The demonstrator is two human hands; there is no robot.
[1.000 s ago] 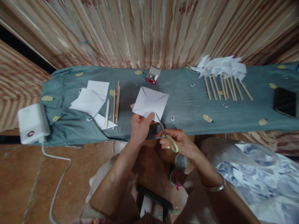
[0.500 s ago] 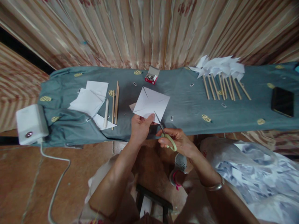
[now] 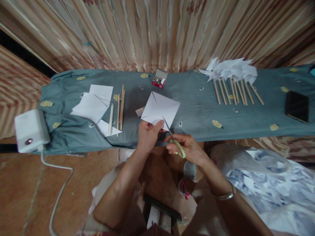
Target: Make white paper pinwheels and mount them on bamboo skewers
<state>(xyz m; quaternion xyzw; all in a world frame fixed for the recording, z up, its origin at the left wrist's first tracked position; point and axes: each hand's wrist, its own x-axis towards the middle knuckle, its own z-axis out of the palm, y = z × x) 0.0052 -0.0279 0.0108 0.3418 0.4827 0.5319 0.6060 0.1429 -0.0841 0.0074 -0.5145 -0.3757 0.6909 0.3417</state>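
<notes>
A white square of paper (image 3: 161, 106) is pinched at its near edge by my left hand (image 3: 149, 132), thumb on top and fingers beneath. Slits run inward from several of its corners. My right hand (image 3: 185, 147) is closed round the green handles of a pair of scissors (image 3: 181, 149). Their blades lie at the paper's near right corner, with the tip close to my left thumb; how far the blades are apart is hard to see. Behind the paper stands a small red box (image 3: 158, 80) of shiny metal pieces, its lid up.
Loose paper squares (image 3: 91, 106), a white pen-like stick (image 3: 111, 118) and thin wooden sticks (image 3: 121, 109) lie left. Paper pinwheels (image 3: 231, 72) and a black phone (image 3: 297, 106) lie right. A white corded device (image 3: 31, 131) is at the left end; a bag of paper pieces (image 3: 275, 183) stands below right.
The paper and both hands hold nearly the same pose, with the paper shifted very slightly right. The view has moved a little.
</notes>
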